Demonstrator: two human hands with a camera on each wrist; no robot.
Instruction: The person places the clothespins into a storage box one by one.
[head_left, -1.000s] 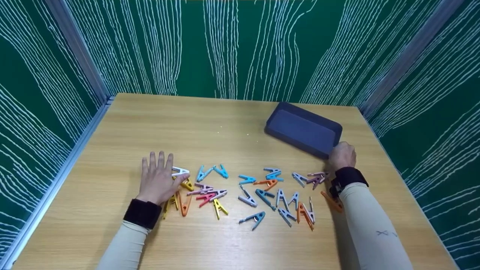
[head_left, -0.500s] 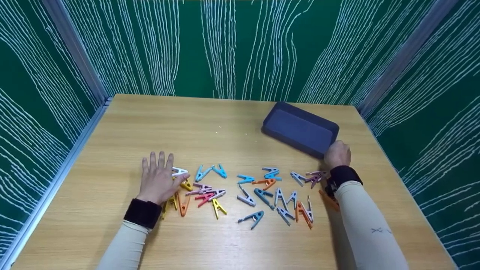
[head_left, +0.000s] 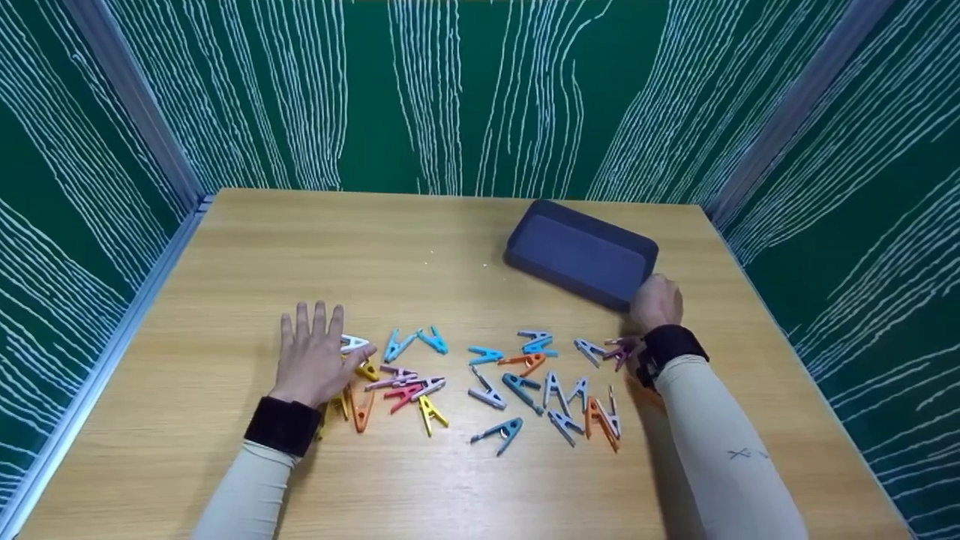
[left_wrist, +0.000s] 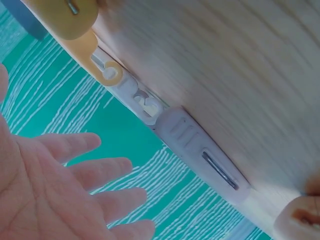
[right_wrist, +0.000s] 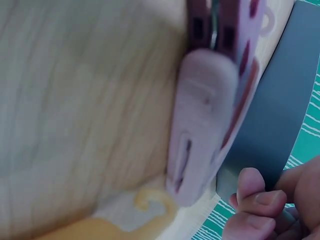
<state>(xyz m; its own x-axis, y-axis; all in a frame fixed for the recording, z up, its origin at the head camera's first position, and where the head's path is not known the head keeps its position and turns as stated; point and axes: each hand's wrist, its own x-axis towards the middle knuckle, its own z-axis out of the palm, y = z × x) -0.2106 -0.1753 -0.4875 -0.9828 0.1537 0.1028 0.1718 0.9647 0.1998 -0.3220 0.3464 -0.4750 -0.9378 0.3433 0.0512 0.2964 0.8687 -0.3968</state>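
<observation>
My right hand holds the near right corner of a dark grey rectangular tray. In the right wrist view its fingertips are curled at the tray's wall, beside a pink-purple clothespin. My left hand is spread flat on the left, fingers straight and apart. Its thumb lies by a white clothespin and a yellow clothespin. The left wrist view shows the open palm and the white clothespin. Whether it touches the clothespins I cannot tell.
Several colourful clothespins lie across the table's middle, among them a red clothespin, a teal clothespin and an orange clothespin. An orange clothespin is partly under the right forearm. Green walls with white lines enclose the wooden table.
My right hand and the tray have shifted slightly left across the table, and the head view has turned a little. The left hand stays put over the clothespins.
</observation>
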